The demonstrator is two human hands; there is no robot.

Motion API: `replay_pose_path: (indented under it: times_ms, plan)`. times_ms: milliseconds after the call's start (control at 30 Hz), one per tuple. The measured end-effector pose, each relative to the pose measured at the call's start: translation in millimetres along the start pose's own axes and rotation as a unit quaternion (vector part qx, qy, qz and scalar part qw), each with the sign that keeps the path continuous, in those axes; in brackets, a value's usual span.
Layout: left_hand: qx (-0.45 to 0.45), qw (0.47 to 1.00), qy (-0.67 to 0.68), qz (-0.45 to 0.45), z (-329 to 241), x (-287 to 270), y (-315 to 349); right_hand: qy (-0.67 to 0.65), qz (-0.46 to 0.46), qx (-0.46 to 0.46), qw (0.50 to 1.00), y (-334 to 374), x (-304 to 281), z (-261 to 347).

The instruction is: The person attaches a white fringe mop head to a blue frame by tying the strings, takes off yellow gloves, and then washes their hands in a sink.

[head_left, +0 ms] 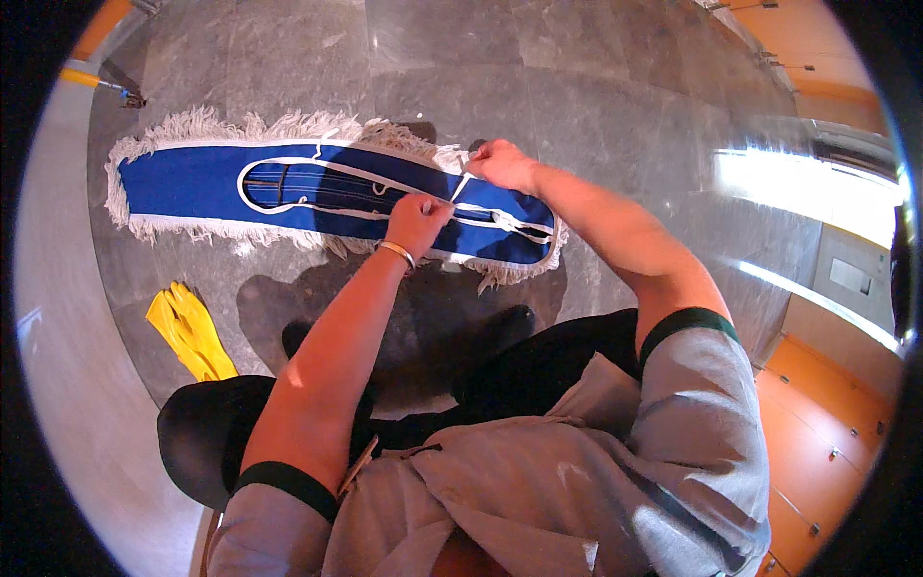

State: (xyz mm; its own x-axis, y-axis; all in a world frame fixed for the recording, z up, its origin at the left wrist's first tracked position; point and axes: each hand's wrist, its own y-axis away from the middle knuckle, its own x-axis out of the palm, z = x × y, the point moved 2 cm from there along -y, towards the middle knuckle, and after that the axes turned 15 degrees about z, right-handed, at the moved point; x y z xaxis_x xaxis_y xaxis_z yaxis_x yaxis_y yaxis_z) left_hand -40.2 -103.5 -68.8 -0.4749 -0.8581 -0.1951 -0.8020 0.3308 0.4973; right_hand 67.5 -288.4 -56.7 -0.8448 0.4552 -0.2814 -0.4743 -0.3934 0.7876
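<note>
A long blue dust mop head (183,183) with white fringe lies on the grey floor in front of me, its backing facing up. White binding edges the long opening in its middle, and thin dark lines show inside. My left hand (418,226) is closed in a pinch over the opening's near side, at one end of a white tie string (461,188). Farther right, my right hand (504,165) pinches the same string by the mop's far edge. The string is stretched between both hands. A second white tie (322,144) lies loose on the far edge.
Yellow rubber gloves (192,332) lie on the floor at the left, near my knee. A yellow handle (82,77) reaches in at the far left. Orange cabinets (817,433) stand along the right, and bright light reflects off the floor there.
</note>
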Motion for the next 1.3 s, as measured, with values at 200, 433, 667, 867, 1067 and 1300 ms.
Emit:
replay_pose_path:
  times_ms: [200,433,667,867,1067,1300]
  plan:
    - [-0.072,0.868,0.489,0.049,-2.5,1.1,-0.7,-0.183,0.195,-0.055,0.962,29.7,-12.9,13.5]
    - [0.014,0.984,0.173,0.028,-11.6,5.8,-8.3,-0.159,0.201,-0.136,0.957,34.7,6.2,38.9]
    - [0.008,0.966,0.259,-0.027,-4.3,14.0,-7.7,0.214,-0.019,-0.305,0.928,24.1,21.8,23.5]
    - [-0.002,0.933,0.357,-0.041,7.9,14.2,-8.4,0.241,0.037,-0.185,0.952,21.3,22.2,18.6]
    - [-0.053,0.897,0.436,0.043,9.0,9.8,-8.4,0.185,0.209,-0.161,0.947,34.2,9.4,22.5]
    - [-0.043,0.986,-0.126,-0.103,-15.1,9.8,-5.5,0.096,0.109,-0.144,0.979,23.6,23.6,26.4]
